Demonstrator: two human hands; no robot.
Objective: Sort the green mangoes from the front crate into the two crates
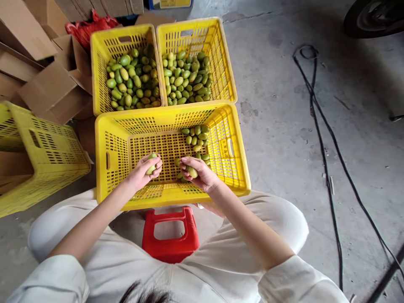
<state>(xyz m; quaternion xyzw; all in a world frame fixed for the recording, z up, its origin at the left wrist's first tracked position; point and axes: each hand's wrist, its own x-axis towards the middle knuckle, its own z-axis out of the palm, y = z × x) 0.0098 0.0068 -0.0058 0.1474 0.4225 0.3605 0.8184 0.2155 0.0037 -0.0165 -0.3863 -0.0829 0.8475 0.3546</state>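
Over the front yellow plastic crate (110, 179), my left hand (140, 170) is closed around green oval fruit (151, 164), which shows between thumb and fingers. My right hand (203, 174), also closed, grips a yellow-green oval fruit (191, 171) near the crate's right half. More green oval fruits (197, 136) lie on the crate floor at the right, some partly hidden under my right hand. Whether either hand holds further fruit inside the palm is hidden.
Behind stand two yellow crates, the left crate (96, 75) and the right crate (229, 71), both holding many fruits. Another yellow crate (59, 143) and cardboard boxes (57, 88) are at the left. A red stool (170, 251) sits between my legs. Black cable (328, 181) crosses the floor.
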